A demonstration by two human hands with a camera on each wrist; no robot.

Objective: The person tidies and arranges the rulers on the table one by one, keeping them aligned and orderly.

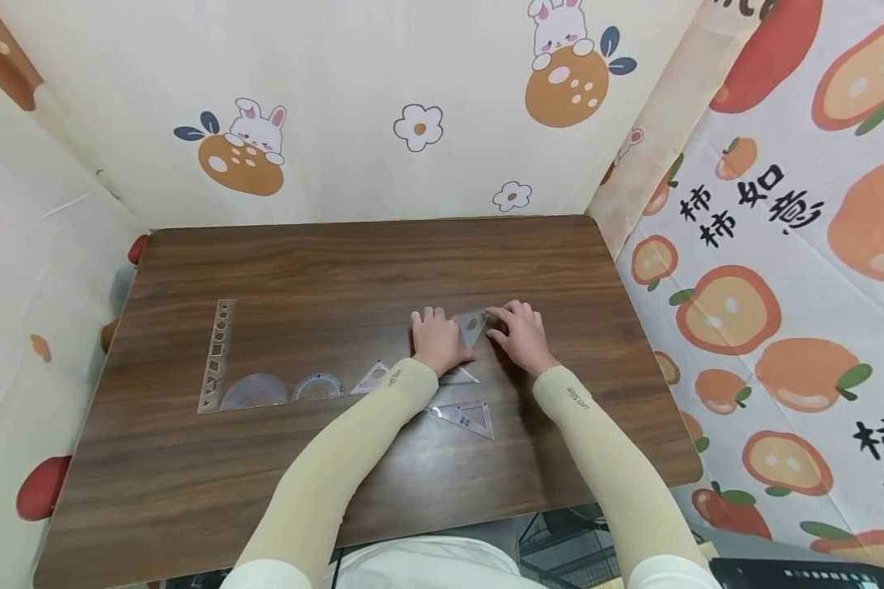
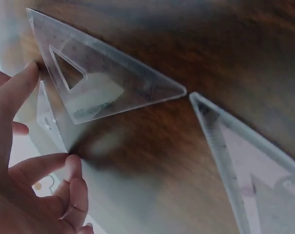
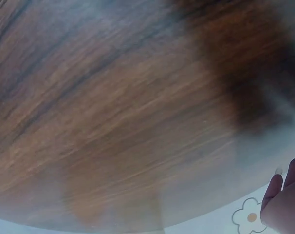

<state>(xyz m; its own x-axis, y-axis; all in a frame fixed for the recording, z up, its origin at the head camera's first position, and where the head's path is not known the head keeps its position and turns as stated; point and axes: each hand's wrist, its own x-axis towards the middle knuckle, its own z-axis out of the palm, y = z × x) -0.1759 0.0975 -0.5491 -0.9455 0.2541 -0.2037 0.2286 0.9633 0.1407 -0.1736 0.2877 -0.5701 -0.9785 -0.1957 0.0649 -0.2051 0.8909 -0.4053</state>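
A clear set square [image 1: 471,325] lies between the two hands on the brown table. At its left side is my left hand [image 1: 436,339], fingers stretched forward, index fingertip touching its corner and thumb out to the right. Thumb and forefinger of my right hand [image 1: 521,337] pinch its right corner. Just below, a second set square [image 2: 103,73] is partly hidden by the left hand in the head view. Nearer the body lies a third set square [image 1: 471,417], its corner close to the second one's tip. Only a few right fingertips [image 3: 271,190] show in the right wrist view.
Left of the hands, a small set square [image 1: 371,378], a protractor [image 1: 318,381] and a larger half-round protractor [image 1: 254,391] lie in a row. A straight ruler [image 1: 217,356] ends the row. A patterned curtain [image 1: 339,164] hangs behind the table [image 1: 324,278].
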